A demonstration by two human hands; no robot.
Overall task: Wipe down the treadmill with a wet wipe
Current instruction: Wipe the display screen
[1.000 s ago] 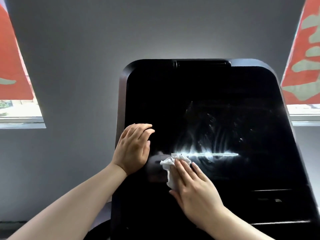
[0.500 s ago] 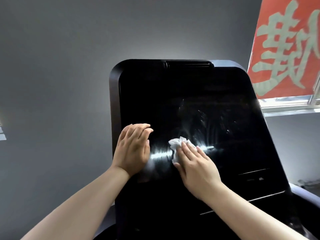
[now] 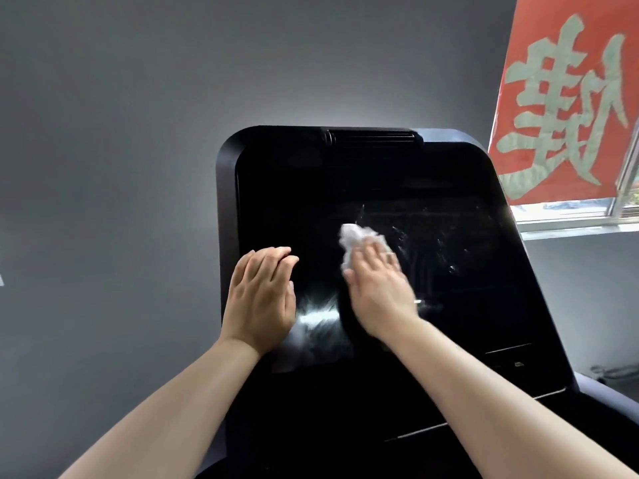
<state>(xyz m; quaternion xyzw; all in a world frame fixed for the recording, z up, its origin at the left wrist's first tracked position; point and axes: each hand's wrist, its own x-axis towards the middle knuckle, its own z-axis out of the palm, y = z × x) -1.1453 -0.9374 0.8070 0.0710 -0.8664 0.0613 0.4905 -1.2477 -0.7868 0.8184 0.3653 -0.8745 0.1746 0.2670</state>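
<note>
In front of a grey wall (image 3: pixel 121 133), with a red banner (image 3: pixel 567 98) hung at the window, we face the treadmill's black screen (image 3: pixel 311 202); our right hand (image 3: pixel 377 285) presses the crumpled wet wipe (image 3: pixel 356 236) flat-fingered mid-screen, while our left hand (image 3: pixel 261 299) rests open at its left edge

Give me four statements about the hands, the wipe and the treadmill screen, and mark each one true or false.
1. The right hand presses a white wet wipe against the treadmill screen. True.
2. The left hand holds a second wipe. False: it rests flat near the screen's left edge, holding nothing.
3. Streaks show on the glass right of the wipe. True.
4. The red banner hangs left of the console. False: upper right, by the window.
</note>
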